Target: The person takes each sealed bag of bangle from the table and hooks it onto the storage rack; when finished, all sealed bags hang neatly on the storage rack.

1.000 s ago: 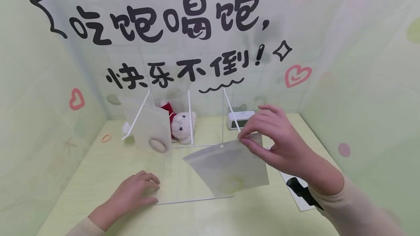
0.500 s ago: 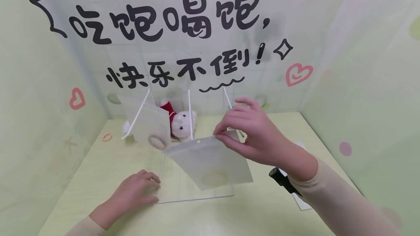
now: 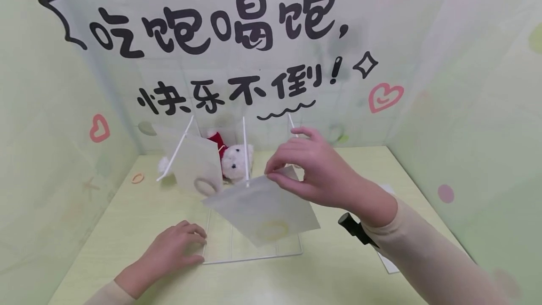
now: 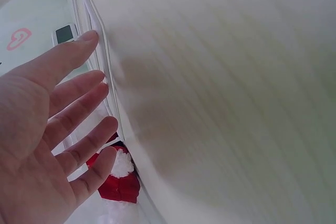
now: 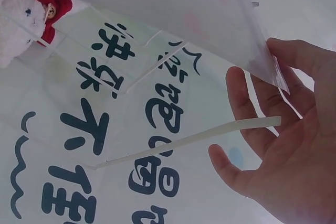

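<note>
My right hand (image 3: pixel 313 168) pinches the top edge of a translucent plastic bag (image 3: pixel 262 206) between thumb and forefinger. Inside the bag a yellowish ring (image 3: pixel 273 230) shows through. Its hang hole is at the tip of the middle prong (image 3: pixel 245 149) of a white wire display rack (image 3: pixel 254 259); I cannot tell whether the prong is through it. In the right wrist view another prong (image 5: pixel 184 142) reaches past my fingers. My left hand (image 3: pixel 169 248) touches the left front of the rack's base, fingers loosely extended. A second bag (image 3: pixel 190 154) with a grey ring hangs on the left prong.
Behind the rack lies a white plush toy (image 3: pixel 235 163) in red clothing. An orange ring (image 3: pixel 138 178) is on the table (image 3: pixel 106 229) at the left. A white flat item (image 3: pixel 387 262) lies partly under my right forearm. Printed curtains surround the table.
My right hand has moved left with the bag, from the right prong to the tip of the middle prong. The left hand has stayed at the rack's base.
</note>
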`<state>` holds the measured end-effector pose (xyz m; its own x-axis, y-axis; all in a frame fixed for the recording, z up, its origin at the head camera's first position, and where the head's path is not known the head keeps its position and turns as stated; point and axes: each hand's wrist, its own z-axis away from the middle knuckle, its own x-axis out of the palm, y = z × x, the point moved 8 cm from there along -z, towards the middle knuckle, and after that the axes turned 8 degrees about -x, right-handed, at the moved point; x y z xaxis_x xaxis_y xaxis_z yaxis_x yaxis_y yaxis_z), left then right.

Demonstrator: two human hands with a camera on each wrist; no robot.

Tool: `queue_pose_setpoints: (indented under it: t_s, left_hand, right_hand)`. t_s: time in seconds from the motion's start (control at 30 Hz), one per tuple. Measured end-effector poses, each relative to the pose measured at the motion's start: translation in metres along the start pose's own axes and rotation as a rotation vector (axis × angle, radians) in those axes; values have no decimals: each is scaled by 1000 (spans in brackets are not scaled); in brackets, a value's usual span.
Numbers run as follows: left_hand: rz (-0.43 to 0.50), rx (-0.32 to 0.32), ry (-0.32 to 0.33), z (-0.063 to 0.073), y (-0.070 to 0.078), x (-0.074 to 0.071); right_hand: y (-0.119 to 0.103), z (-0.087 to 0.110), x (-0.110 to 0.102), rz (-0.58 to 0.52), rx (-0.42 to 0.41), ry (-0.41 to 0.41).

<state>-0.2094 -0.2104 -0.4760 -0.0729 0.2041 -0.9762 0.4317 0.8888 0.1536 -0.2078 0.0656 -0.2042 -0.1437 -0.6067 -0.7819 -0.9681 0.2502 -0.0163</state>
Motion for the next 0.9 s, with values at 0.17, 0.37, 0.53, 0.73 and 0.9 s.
queue_pose_setpoints:
  t_s: [0.17, 0.37, 0.53, 0.73, 0.9]
  left_hand:
    - [0, -2, -6, 0, 1, 0]
    - [-1, -5, 2, 1, 1, -2]
    - [-3, -10, 14, 1, 1, -1]
    - [4, -13, 13, 2, 1, -1]
    - [6, -15, 2, 2, 2, -1]
  right_hand:
    - [6, -4, 3, -10, 7, -44]
    - [24, -6, 9, -77, 91, -99]
    - [36, -7, 12, -119, 120, -108]
    - [49, -13, 15, -187, 123, -102]
    - [60, -15, 18, -199, 154, -122]
